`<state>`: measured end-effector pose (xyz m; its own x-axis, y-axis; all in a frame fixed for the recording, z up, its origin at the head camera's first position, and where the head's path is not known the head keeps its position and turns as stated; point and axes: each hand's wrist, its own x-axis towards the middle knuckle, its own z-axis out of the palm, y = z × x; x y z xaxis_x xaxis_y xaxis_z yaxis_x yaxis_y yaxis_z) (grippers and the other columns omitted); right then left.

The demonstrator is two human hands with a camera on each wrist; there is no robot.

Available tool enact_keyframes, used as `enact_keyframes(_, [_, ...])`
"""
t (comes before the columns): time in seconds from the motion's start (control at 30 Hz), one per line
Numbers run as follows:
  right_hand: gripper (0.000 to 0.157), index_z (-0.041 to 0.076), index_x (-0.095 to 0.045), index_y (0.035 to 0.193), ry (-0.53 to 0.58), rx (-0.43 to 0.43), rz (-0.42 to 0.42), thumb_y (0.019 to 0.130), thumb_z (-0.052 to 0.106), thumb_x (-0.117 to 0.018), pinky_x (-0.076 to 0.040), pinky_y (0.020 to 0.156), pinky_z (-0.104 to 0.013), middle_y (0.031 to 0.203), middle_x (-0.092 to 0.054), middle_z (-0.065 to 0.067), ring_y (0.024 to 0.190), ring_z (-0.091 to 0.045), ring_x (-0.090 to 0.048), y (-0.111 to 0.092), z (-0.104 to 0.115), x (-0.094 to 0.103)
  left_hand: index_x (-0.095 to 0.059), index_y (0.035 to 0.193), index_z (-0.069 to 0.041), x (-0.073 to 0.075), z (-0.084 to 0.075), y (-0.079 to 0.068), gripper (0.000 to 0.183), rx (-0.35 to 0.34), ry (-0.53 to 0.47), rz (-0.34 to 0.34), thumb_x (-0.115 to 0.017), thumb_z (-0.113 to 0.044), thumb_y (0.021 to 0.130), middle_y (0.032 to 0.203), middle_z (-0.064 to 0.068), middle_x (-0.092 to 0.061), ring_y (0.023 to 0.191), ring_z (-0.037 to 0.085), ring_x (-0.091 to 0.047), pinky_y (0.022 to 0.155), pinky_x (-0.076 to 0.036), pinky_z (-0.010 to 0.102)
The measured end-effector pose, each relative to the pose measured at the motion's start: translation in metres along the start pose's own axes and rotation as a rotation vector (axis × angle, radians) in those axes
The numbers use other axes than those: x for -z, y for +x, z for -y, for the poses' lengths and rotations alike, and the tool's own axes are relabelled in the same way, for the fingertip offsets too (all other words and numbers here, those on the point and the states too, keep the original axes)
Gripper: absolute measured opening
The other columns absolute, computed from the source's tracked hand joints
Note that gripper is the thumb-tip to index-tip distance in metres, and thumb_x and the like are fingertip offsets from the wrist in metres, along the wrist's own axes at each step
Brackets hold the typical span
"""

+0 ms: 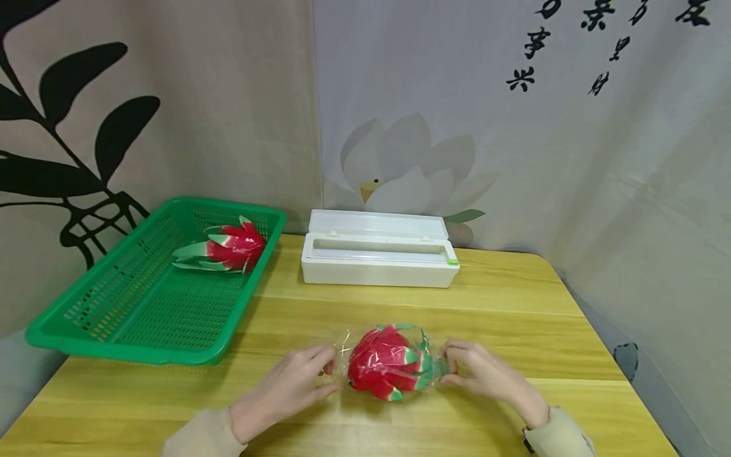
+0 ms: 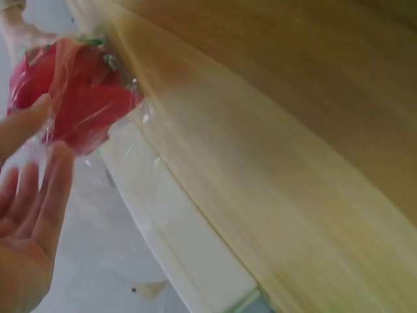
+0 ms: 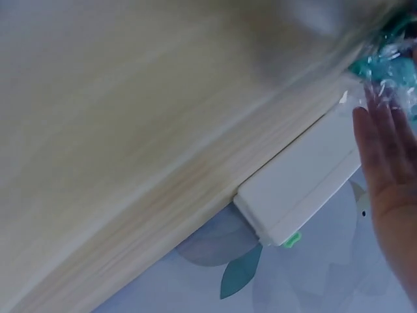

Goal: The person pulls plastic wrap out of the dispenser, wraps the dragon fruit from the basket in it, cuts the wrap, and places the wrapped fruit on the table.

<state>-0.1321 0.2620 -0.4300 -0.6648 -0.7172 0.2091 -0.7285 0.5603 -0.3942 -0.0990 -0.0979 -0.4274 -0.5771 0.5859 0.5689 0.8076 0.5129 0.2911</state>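
Observation:
A red dragon fruit [image 1: 385,362] with green-tipped scales sits on the table, wrapped in clear, shiny plastic film. At its left end is my left hand [image 1: 299,377], thumb and fingers apart beside the film. The left wrist view shows those fingers [image 2: 49,202] fairly straight, close to the wrapped fruit [image 2: 81,91]. My right hand [image 1: 485,374] is at the green, leafy end and pinches the wrapped tip between thumb and fingers. In the right wrist view its fingers [image 3: 384,134] lie against the crinkled film; the thumb is mostly hidden.
Behind the fruit stands a white film dispenser box [image 1: 379,270] with its lid raised. A green plastic basket [image 1: 154,317] at the left holds a second dragon fruit [image 1: 234,247]. Printed cloth [image 1: 240,114] hangs behind the wooden table [image 1: 514,304].

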Motion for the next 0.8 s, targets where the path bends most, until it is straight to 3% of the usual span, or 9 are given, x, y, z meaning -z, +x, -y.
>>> enact_keyframes(0.1, [0.035,0.005,-0.056,0.093,-0.043,-0.017,-0.029,0.072,0.018,-0.080,-0.057,0.074,-0.023,0.100,-0.066,-0.004,0.087,-0.015,-0.067,0.004,0.002,-0.005,-0.059,0.103,-0.006,-0.004,-0.001,0.003,0.050,0.049,0.068,0.016,-0.086,-0.019,0.063,0.092,0.000,-0.061,0.080,0.008,-0.060,0.070,-0.052,0.011])
enact_keyframes(0.2, [0.051,0.002,-0.057,0.113,-0.081,-0.037,-0.007,0.072,0.021,-0.080,-0.058,0.077,-0.026,0.105,-0.066,-0.006,0.090,-0.017,-0.067,0.007,0.004,-0.008,-0.055,0.124,-0.008,-0.007,-0.002,0.004,0.072,0.064,0.168,0.049,-0.086,-0.029,0.063,0.117,0.005,-0.060,0.105,0.017,-0.059,0.085,-0.056,0.028])
enact_keyframes(0.33, [0.040,0.008,-0.061,0.113,-0.118,-0.047,0.030,0.077,0.019,-0.077,-0.057,0.078,-0.024,0.108,-0.066,-0.001,0.092,-0.013,-0.067,0.010,0.006,-0.010,-0.046,0.139,-0.013,-0.011,-0.003,0.006,0.079,0.050,0.180,0.125,-0.082,-0.031,0.071,0.136,0.012,-0.053,0.120,0.029,-0.057,0.091,-0.054,0.042])
enact_keyframes(0.5, [0.032,0.006,-0.064,0.109,-0.111,0.001,0.005,0.078,0.008,-0.073,-0.056,0.076,-0.019,0.102,-0.068,-0.003,0.088,-0.012,-0.068,0.012,0.005,-0.012,-0.041,0.143,-0.011,-0.015,-0.004,0.009,0.071,0.045,0.078,0.170,-0.075,-0.017,0.081,0.136,0.016,-0.055,0.110,0.028,-0.065,0.085,-0.057,0.035])
enact_keyframes(0.67, [0.029,-0.001,-0.065,0.109,-0.068,0.068,-0.027,0.080,0.001,-0.069,-0.057,0.074,-0.018,0.099,-0.070,-0.009,0.084,-0.015,-0.069,0.016,0.002,-0.011,-0.043,0.141,-0.008,-0.016,-0.003,0.010,0.066,0.033,0.048,0.136,-0.072,-0.014,0.083,0.135,0.020,-0.055,0.101,0.026,-0.069,0.078,-0.058,0.026])
enact_keyframes(0.8, [0.026,-0.004,-0.065,0.110,-0.031,0.074,-0.037,0.084,0.000,-0.065,-0.058,0.075,-0.021,0.101,-0.070,-0.013,0.086,-0.018,-0.070,0.019,0.002,-0.007,-0.043,0.141,-0.004,-0.014,-0.002,0.012,0.062,0.080,-0.020,0.115,-0.068,-0.014,0.086,0.134,0.022,-0.055,0.105,0.029,-0.067,0.080,-0.057,0.027])
